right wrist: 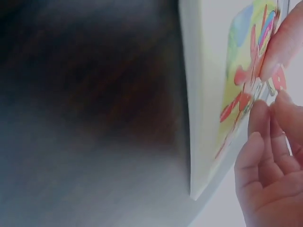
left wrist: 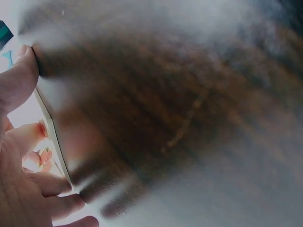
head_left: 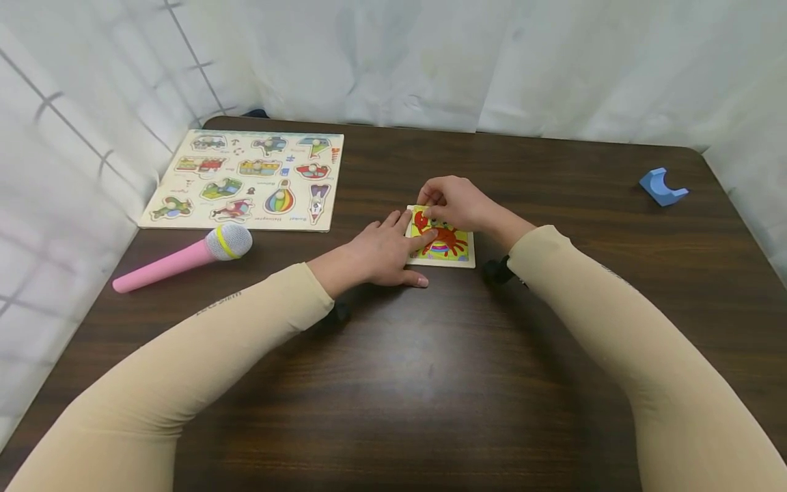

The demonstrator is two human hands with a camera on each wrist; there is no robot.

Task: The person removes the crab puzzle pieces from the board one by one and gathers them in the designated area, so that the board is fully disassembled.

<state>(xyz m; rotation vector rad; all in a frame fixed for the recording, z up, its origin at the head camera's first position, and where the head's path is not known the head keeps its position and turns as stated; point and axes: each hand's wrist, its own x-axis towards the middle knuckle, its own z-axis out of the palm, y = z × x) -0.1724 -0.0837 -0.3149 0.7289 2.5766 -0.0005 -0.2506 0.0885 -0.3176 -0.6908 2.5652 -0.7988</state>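
A small square crab jigsaw puzzle [head_left: 451,253] lies on the table, a red crab on yellow in a pale wooden frame. My left hand [head_left: 382,254] is spread at its left side, the index finger resting on the crab and other fingertips at the frame's edge. In the left wrist view, the left hand [left wrist: 28,175] shows its thumb apart from the fingers. My right hand [head_left: 460,203] bends over the puzzle's upper part, thumb and index finger pinching a red-marked puzzle piece [right wrist: 279,79] at the upper left corner. The fingers partly hide that piece.
A peg puzzle board [head_left: 240,184] with vehicle pictures lies at the back left. In front of it is a pink toy microphone [head_left: 178,263]. A light blue curved block [head_left: 663,187] sits far right. White curtains [head_left: 381,61] hang behind the dark wooden table [head_left: 399,396].
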